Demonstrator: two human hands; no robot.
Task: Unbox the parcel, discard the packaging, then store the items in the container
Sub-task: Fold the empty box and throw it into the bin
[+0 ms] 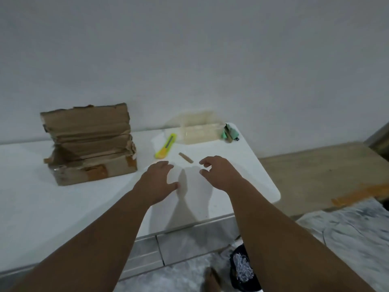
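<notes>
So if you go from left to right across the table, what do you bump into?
Cardboard box → yellow cutter → small brown strip → clear container → green thing.

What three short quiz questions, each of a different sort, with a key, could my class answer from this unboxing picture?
1. True or false: the cardboard box stands open on the white table.
2. Which tool lies between the box and the clear container? A) scissors B) yellow utility knife C) pen
3. Fill in: both hands are ____ and hold nothing.

Key
1. True.
2. B, the yellow utility knife.
3. Open: the left hand and right hand hover over the table near a small brown strip.
</notes>
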